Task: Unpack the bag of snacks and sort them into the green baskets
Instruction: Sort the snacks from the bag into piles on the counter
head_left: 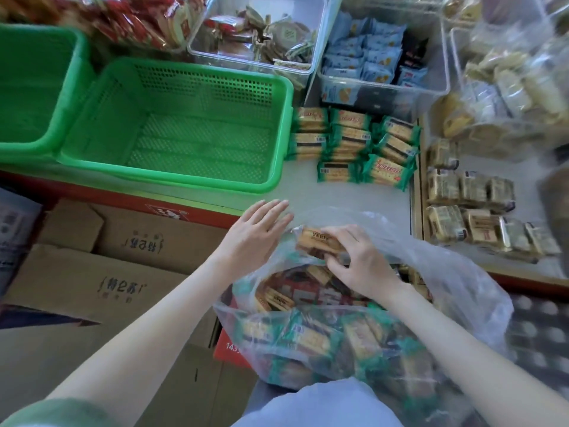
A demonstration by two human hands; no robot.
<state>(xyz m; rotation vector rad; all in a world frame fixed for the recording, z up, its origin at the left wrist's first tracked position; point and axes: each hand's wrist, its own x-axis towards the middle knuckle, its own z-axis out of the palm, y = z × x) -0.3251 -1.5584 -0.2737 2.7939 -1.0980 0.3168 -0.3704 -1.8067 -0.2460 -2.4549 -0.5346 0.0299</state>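
head view, right hand (360,260) gripping snack packet (318,241), long axis left-right, left hand (252,238) flat beside bag (462,272)

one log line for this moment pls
left hand: open, at plastic bag rim | right hand: grips snack pack over bag mouth | green basket: no packs inside

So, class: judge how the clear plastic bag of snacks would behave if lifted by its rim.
Probably floppy: the clear plastic bag is thin film, crumpled and sagging around its load. Likely heavy for such film, since many snack packets fill it, so it may stretch. Its open mouth could spill packets if tipped.
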